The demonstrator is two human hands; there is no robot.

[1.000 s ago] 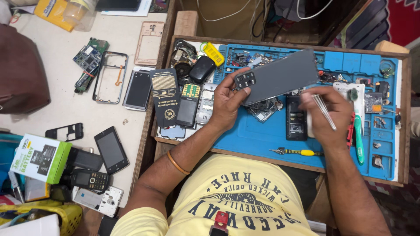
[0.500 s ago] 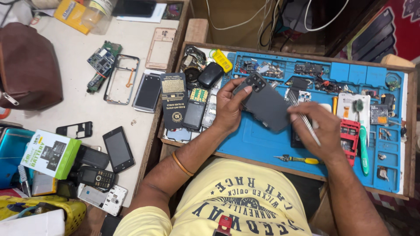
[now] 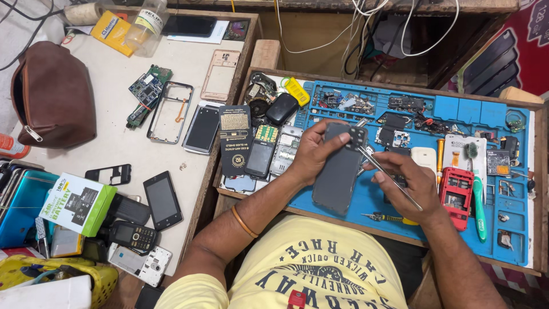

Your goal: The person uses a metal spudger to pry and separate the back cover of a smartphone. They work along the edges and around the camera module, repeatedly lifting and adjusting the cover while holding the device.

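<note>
Left hand (image 3: 311,151) grips dark grey phone (image 3: 338,169) — back up; right hand (image 3: 409,180) pinches metal tweezers (image 3: 386,171).

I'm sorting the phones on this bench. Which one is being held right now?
The dark grey phone, back up over the blue mat, gripped by the left hand; the rest lie untouched.

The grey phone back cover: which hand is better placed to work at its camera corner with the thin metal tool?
The right hand. It holds the thin metal tool, whose tip lies at the camera corner of the grey phone back cover. The left hand grips the cover's upper part, steadying it.
</note>
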